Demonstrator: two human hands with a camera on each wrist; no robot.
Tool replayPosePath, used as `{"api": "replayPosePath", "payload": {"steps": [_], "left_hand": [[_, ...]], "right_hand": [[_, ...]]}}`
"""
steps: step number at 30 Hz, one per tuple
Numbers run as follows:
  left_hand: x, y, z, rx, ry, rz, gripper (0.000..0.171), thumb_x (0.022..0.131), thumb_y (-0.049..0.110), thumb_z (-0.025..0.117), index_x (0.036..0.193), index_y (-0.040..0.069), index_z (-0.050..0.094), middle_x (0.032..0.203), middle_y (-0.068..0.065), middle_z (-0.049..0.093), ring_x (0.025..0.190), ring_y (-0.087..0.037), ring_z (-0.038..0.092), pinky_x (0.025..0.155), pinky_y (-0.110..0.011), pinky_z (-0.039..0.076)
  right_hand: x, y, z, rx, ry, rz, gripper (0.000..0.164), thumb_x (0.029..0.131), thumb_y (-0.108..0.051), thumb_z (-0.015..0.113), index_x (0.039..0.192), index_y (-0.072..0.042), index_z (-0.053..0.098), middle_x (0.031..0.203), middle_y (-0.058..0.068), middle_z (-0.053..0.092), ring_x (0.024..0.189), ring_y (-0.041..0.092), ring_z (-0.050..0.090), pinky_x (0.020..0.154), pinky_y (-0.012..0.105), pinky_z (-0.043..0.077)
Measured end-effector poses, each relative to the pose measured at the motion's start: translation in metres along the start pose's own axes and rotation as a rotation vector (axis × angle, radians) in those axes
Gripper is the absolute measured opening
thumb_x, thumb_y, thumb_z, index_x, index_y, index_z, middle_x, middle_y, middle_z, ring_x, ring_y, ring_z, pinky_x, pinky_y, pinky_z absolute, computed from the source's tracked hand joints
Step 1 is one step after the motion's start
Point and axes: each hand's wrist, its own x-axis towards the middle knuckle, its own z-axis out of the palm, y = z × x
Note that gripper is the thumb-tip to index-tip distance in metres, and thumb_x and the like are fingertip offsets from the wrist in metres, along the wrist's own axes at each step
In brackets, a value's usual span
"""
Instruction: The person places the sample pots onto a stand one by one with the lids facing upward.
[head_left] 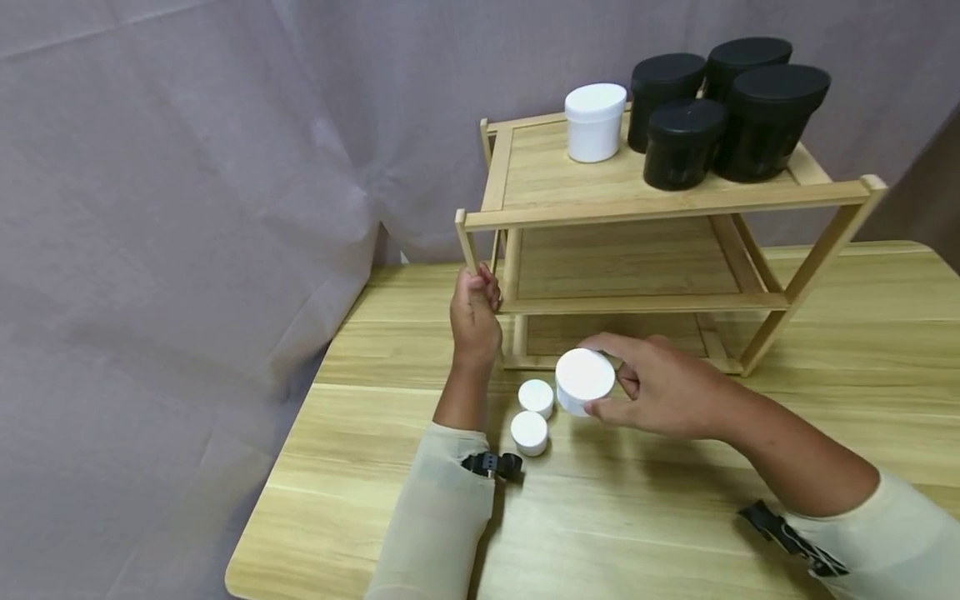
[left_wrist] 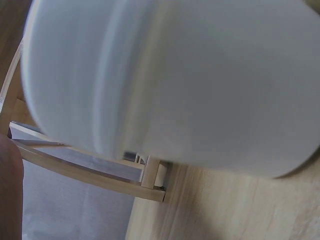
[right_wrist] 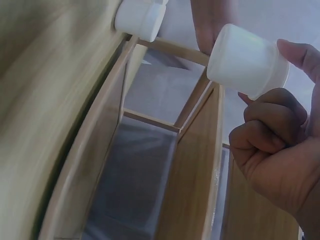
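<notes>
My right hand (head_left: pixel 667 387) pinches a white lidded jar (head_left: pixel 585 375) between thumb and forefinger, in front of the bottom tier of a three-tier wooden shelf (head_left: pixel 652 304). In the right wrist view the same jar (right_wrist: pixel 242 60) is held off the table, with the other fingers (right_wrist: pixel 270 117) curled in. My left hand (head_left: pixel 476 321) grips the shelf's front left post. Two smaller white jars (head_left: pixel 529 432) stand on the table between the hands. A white jar (left_wrist: pixel 225 90) fills much of the left wrist view, too close to tell which one.
On the top tier stand a white jar (head_left: pixel 595 125) and several black lidded jars (head_left: pixel 684 146). The shelf rests on a wooden table (head_left: pixel 360 483) with a rounded front left corner. A grey cloth (head_left: pixel 187 250) hangs behind and to the left.
</notes>
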Motion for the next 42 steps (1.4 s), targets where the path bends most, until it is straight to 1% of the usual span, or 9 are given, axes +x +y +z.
{"api": "replayPosePath", "payload": {"steps": [3,7,10,15,21,25,29,33,42], "left_hand": [[0.0,-0.001,0.001,-0.016,-0.011,-0.003,0.088,0.101,0.076,0.034,0.105,-0.012,0.046,0.08,0.0,0.042,0.07,-0.007,0.04,0.063,-0.019,0.036],[-0.001,-0.001,0.002,-0.02,-0.008,-0.001,0.09,0.1,0.076,0.034,0.105,-0.013,0.046,0.08,0.0,0.042,0.071,-0.007,0.04,0.064,-0.019,0.036],[-0.001,-0.001,0.002,-0.018,0.004,0.01,0.091,0.1,0.075,0.033,0.105,-0.014,0.046,0.08,0.0,0.042,0.071,-0.007,0.04,0.064,-0.018,0.036],[0.002,-0.001,0.003,-0.016,-0.006,0.021,0.092,0.101,0.076,0.031,0.106,-0.015,0.046,0.081,0.0,0.041,0.071,-0.007,0.04,0.064,-0.018,0.037],[0.002,0.0,0.001,-0.006,-0.002,0.012,0.09,0.101,0.076,0.033,0.105,-0.013,0.046,0.08,0.001,0.042,0.071,-0.006,0.04,0.063,-0.018,0.036],[0.0,-0.001,0.0,0.004,0.003,0.004,0.091,0.101,0.077,0.034,0.105,-0.013,0.046,0.079,0.001,0.041,0.07,-0.006,0.04,0.063,-0.018,0.035],[-0.001,-0.002,0.0,0.004,0.004,0.008,0.092,0.101,0.077,0.034,0.107,-0.015,0.046,0.079,0.0,0.041,0.069,-0.006,0.039,0.062,-0.019,0.035],[-0.001,-0.002,-0.001,-0.008,0.005,0.007,0.091,0.101,0.076,0.034,0.106,-0.014,0.045,0.079,0.001,0.041,0.068,-0.006,0.039,0.062,-0.019,0.035],[0.0,-0.001,0.0,-0.017,-0.008,0.014,0.091,0.102,0.075,0.034,0.107,-0.015,0.045,0.079,0.0,0.04,0.069,-0.006,0.038,0.062,-0.019,0.034]], "right_hand": [[0.0,-0.004,-0.003,0.001,0.004,-0.011,0.053,0.091,-0.019,0.089,0.139,-0.015,0.067,0.061,-0.014,0.048,0.055,0.0,0.041,0.055,0.022,0.04],[0.0,-0.008,-0.007,-0.009,0.001,-0.009,0.051,0.091,-0.019,0.088,0.137,-0.015,0.067,0.062,-0.014,0.047,0.056,0.0,0.041,0.055,0.022,0.04],[0.0,-0.011,-0.011,-0.039,-0.005,-0.002,0.05,0.091,-0.021,0.089,0.136,-0.017,0.067,0.062,-0.013,0.048,0.055,0.0,0.042,0.052,0.022,0.038],[0.001,-0.013,-0.02,-0.092,-0.009,0.002,0.048,0.091,-0.028,0.09,0.134,-0.019,0.069,0.062,-0.013,0.049,0.056,0.001,0.04,0.05,0.023,0.034],[0.002,-0.019,-0.035,-0.08,-0.014,0.008,0.05,0.091,-0.034,0.091,0.134,-0.02,0.07,0.064,-0.011,0.047,0.057,0.002,0.041,0.051,0.024,0.035],[0.005,-0.029,-0.047,-0.106,-0.018,-0.028,0.045,0.089,-0.032,0.092,0.129,-0.021,0.072,0.064,-0.012,0.048,0.057,0.003,0.043,0.052,0.023,0.036],[0.012,-0.043,-0.059,-0.127,-0.024,-0.052,0.047,0.088,-0.031,0.092,0.13,-0.021,0.072,0.063,-0.011,0.048,0.057,0.003,0.042,0.053,0.024,0.037],[0.017,-0.058,-0.074,-0.117,-0.038,-0.048,0.051,0.09,-0.031,0.092,0.134,-0.019,0.07,0.063,-0.009,0.047,0.058,0.005,0.041,0.055,0.024,0.037],[0.023,-0.081,-0.101,-0.146,-0.009,-0.001,0.049,0.088,-0.029,0.093,0.132,-0.022,0.072,0.065,-0.004,0.051,0.06,0.009,0.047,0.055,0.026,0.04]]}}
